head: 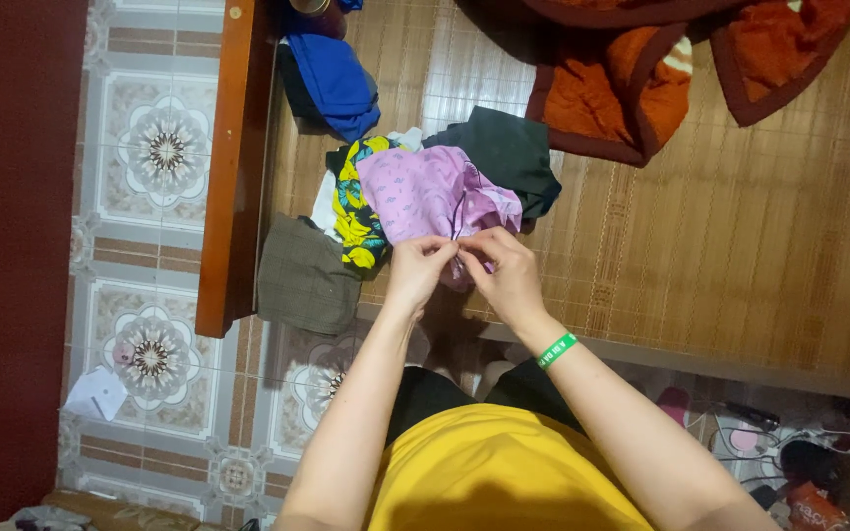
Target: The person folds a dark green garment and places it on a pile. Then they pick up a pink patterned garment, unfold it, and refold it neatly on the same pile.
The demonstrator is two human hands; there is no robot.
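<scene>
— You're in a home, and by the look of it a bedroom. See the woven bamboo mat (740,226) laid over a bed with a polished wooden frame (233,167)?

— Yes, and there's an orange blanket with a dark red border (632,88) crumpled at the far end of it.

— Right. A pile of household clothes (415,187) lies on the mat in front of you. Beside the bed you have patterned floor tiles (154,157) with flower medallions and a dark red wall (12,246), and cables and small clutter (799,462) lie on the floor at your right.
</scene>
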